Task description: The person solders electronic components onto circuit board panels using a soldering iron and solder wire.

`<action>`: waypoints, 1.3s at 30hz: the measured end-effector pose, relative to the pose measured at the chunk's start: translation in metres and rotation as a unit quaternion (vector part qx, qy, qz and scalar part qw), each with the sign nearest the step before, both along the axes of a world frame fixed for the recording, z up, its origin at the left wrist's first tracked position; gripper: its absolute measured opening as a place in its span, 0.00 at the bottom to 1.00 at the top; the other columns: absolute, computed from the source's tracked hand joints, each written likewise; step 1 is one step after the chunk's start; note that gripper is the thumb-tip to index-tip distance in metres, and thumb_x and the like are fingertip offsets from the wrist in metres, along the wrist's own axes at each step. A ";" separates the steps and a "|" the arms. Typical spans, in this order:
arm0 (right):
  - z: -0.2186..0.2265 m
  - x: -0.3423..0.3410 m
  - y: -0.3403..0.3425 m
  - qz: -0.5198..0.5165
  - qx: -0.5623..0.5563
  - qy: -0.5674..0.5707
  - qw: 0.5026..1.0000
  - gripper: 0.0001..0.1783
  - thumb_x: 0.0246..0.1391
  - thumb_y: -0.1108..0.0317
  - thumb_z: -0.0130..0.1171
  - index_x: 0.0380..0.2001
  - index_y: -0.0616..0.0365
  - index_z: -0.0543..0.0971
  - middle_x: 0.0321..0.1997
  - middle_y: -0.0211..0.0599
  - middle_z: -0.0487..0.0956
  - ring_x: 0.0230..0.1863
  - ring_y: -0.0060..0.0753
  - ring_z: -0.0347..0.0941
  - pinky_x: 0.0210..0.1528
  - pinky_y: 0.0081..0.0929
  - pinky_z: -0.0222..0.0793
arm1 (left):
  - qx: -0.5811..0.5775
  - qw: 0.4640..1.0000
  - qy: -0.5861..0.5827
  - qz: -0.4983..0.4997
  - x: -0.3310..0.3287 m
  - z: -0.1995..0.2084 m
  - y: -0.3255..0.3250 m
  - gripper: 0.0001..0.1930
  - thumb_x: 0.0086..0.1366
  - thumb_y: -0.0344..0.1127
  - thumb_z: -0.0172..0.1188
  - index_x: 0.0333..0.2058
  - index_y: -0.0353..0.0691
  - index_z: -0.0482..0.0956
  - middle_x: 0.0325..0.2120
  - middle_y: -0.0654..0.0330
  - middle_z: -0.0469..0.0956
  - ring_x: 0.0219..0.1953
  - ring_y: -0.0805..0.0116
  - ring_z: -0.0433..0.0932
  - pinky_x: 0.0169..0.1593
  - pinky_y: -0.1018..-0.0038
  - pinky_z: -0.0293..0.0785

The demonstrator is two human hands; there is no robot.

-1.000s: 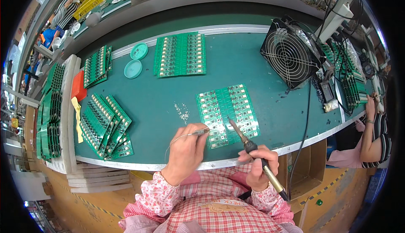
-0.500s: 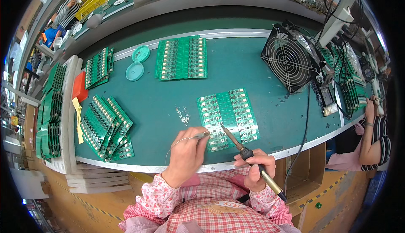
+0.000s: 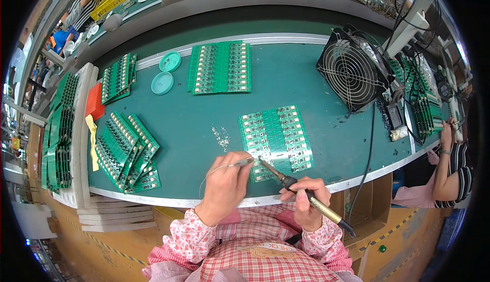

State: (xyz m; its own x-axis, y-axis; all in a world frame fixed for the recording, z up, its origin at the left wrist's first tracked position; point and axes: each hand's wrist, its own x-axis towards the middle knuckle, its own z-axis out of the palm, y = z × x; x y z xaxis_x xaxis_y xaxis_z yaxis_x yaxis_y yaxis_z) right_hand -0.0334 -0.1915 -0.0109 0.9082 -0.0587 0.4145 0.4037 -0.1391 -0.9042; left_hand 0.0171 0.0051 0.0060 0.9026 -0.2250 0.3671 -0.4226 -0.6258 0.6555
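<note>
The left hand (image 3: pixel 224 182) is closed on a thin wire (image 3: pixel 218 167), while the right hand (image 3: pixel 309 197) grips a soldering iron (image 3: pixel 320 207). The green circuit board (image 3: pixel 275 131) lies just ahead of and to the right of the left hand. The iron's tip is at the board's lower-left part, beside the wire's end; contact is unclear. Work on this board looks under way, but which joints are finished cannot be told, nor whether the stacked boards (image 3: pixel 120 146) left of the left hand are done or waiting.

The counter (image 3: pixel 291 72) has its front edge beneath both hands. Loose small parts (image 3: pixel 221 138) lie just ahead of the left hand. Counter surface stretches from the board toward the fan (image 3: pixel 349 70), ahead-right of the right hand; a black cable (image 3: pixel 368 162) bounds that side.
</note>
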 end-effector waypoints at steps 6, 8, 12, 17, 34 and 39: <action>-0.001 -0.001 0.000 -0.001 -0.025 0.035 0.999 0.03 0.59 0.73 0.57 0.35 0.60 0.75 0.25 0.36 0.83 0.26 0.28 0.82 0.30 0.25 0.77 | -0.002 1.000 -0.015 -0.007 0.000 -0.002 0.000 0.10 0.59 0.21 0.62 0.39 0.37 0.77 0.36 0.55 0.80 0.34 0.53 0.77 0.40 0.65 0.73; -0.001 -0.001 0.001 -0.003 -0.032 0.034 0.999 0.03 0.59 0.72 0.57 0.35 0.60 0.76 0.25 0.36 0.83 0.25 0.28 0.82 0.30 0.25 0.77 | -0.002 1.000 -0.011 -0.007 0.000 -0.002 0.000 0.10 0.59 0.21 0.62 0.39 0.37 0.77 0.37 0.55 0.80 0.34 0.53 0.77 0.40 0.65 0.73; 0.002 0.001 0.002 -0.003 -0.038 0.044 0.998 0.04 0.59 0.72 0.58 0.35 0.61 0.77 0.25 0.36 0.83 0.25 0.28 0.83 0.30 0.24 0.77 | -0.006 1.000 -0.001 -0.001 0.000 0.000 -0.001 0.07 0.61 0.22 0.63 0.38 0.35 0.78 0.36 0.55 0.80 0.35 0.53 0.78 0.40 0.65 0.74; 0.001 0.003 0.002 0.004 -0.049 0.029 0.998 0.04 0.59 0.72 0.58 0.35 0.61 0.77 0.26 0.36 0.84 0.25 0.28 0.83 0.30 0.25 0.77 | -0.010 1.000 -0.002 -0.003 -0.001 0.000 -0.001 0.07 0.61 0.22 0.63 0.38 0.35 0.78 0.36 0.55 0.80 0.35 0.53 0.78 0.40 0.65 0.74; 0.011 0.010 0.000 0.040 -0.127 -0.045 0.990 0.06 0.54 0.75 0.61 0.36 0.61 0.78 0.24 0.37 0.83 0.25 0.34 0.82 0.29 0.27 0.77 | -0.007 1.000 -0.003 -0.002 0.001 -0.001 -0.001 0.08 0.61 0.22 0.62 0.39 0.35 0.78 0.37 0.55 0.80 0.36 0.53 0.79 0.40 0.65 0.74; 0.005 0.004 -0.003 0.019 -0.105 -0.041 0.993 0.04 0.56 0.73 0.60 0.35 0.61 0.77 0.22 0.35 0.82 0.24 0.33 0.81 0.28 0.27 0.77 | -0.006 1.000 -0.003 -0.002 0.000 -0.001 -0.001 0.08 0.61 0.22 0.62 0.39 0.35 0.78 0.37 0.55 0.80 0.36 0.53 0.79 0.40 0.65 0.74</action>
